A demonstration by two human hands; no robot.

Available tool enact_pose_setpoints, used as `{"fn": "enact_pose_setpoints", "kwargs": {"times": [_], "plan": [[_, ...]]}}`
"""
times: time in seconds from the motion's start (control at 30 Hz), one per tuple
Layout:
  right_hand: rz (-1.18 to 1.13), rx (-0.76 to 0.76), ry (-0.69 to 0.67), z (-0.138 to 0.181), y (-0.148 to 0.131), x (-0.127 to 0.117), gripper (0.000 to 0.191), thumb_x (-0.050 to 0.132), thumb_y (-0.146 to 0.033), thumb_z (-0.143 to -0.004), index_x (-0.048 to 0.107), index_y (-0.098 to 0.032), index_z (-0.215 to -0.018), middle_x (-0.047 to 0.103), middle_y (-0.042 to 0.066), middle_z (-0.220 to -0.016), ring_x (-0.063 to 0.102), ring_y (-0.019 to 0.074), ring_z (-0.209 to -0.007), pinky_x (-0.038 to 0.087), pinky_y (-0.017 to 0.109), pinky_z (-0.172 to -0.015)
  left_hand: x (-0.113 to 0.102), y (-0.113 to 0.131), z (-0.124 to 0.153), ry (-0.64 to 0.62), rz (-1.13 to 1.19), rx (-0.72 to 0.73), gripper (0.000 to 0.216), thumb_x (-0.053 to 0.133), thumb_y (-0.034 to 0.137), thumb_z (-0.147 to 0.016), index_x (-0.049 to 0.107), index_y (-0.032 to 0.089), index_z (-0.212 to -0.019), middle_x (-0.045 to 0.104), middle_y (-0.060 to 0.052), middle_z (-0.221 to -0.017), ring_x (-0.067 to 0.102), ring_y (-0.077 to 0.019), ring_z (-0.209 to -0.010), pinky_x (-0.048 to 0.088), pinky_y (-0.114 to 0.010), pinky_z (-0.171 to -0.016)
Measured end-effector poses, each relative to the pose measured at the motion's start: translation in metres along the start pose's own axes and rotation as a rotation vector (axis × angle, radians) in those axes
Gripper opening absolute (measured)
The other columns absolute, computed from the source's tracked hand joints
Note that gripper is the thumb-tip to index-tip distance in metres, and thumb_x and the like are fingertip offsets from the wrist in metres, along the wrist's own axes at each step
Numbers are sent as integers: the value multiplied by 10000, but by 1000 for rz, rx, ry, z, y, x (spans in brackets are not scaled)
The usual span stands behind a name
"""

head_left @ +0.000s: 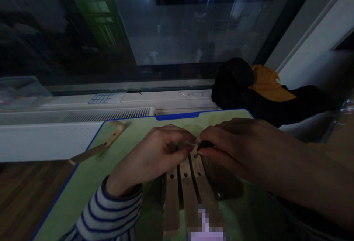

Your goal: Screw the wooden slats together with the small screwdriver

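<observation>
The slats [190, 187] run lengthwise away from us toward the far edge of the mat [91, 174], and their far ends lie under our fingertips. Our right hand [243, 148] pinches a dark piece [205, 145] there. Our left hand [155, 156] meets it, fingers pinched together. We cannot tell on what.

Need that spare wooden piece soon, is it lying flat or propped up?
Lying flat: the wooden piece rests lengthwise on the mat, untouched.
</observation>
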State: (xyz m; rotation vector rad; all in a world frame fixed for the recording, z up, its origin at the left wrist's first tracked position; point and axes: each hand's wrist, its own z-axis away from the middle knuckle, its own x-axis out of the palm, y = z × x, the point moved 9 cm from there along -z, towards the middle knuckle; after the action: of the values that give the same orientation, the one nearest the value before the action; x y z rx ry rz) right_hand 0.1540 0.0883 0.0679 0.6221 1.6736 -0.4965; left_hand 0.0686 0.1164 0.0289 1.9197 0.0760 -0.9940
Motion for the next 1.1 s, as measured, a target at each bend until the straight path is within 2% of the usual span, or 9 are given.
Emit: {"fn": "enact_pose_setpoints", "kwargs": {"times": [0.13,0.3,0.4,0.53,0.7,0.8,0.93,1.1], "plan": [[15,-6,-2,1,-1,0,112,577,-257,-859,514,-205,-935,639,-33,-715,614,156,-584,429,275,-515,7,5,-1,-25,27,-25,145,626,179,-809,690,218,-933,706,11,-941,635,-135,-863,465,-237,-795],[47,-7,12,-1,-1,0,135,611,-241,-832,537,-188,-932,645,-19,-707,617,160,-580,425,274,-516,21,-9,-5,-15,-13,-97,122,642,307,-817,680,201,-863,702,-2,-817,638,-159,-749,475,-259,-686],[38,4,-9,-2,0,2,144,583,-268,-854,555,-174,-958,657,4,-728,621,156,-597,434,262,-525,24,-13,-6,4,-54,-88,125,627,295,-829,662,178,-802,683,-6,-742,625,-152,-673,461,-250,-618],[10,23,-10,1,2,-1,211,546,-322,-874,561,-180,-1029,679,28,-786,637,176,-637,467,282,-545,23,-10,-6,7,-86,-54,153,609,298,-845,666,169,-786,677,-13,-725,619,-149,-659,452,-250,-607],[-62,-12,26,4,0,-6,196,526,-218,-882,580,-202,-1070,684,44,-940,652,181,-769,516,323,-686,20,-6,-6,13,-104,-51,137,632,272,-831,656,160,-755,664,3,-678,610,-136,-615,430,-237,-561],[-73,-12,1,4,1,-4,174,539,-201,-872,610,-193,-1030,684,43,-934,650,180,-768,525,329,-697,20,-7,-6,15,-90,-49,127,642,259,-823,652,163,-741,664,13,-653,613,-127,-586,414,-227,-533],[-48,22,-40,1,2,-1,167,555,-187,-859,620,-187,-1013,683,32,-866,650,188,-724,531,340,-659,24,-6,-5,-34,-58,-57,87,614,232,-846,677,173,-833,699,6,-738,637,-131,-648,438,-228,-580],[-37,12,-69,-2,0,1,157,529,-192,-876,605,-187,-1013,678,28,-857,647,186,-721,526,343,-662,24,-4,-4,-50,-62,-67,99,583,192,-857,656,161,-797,687,7,-731,624,-135,-658,431,-231,-580]]}}
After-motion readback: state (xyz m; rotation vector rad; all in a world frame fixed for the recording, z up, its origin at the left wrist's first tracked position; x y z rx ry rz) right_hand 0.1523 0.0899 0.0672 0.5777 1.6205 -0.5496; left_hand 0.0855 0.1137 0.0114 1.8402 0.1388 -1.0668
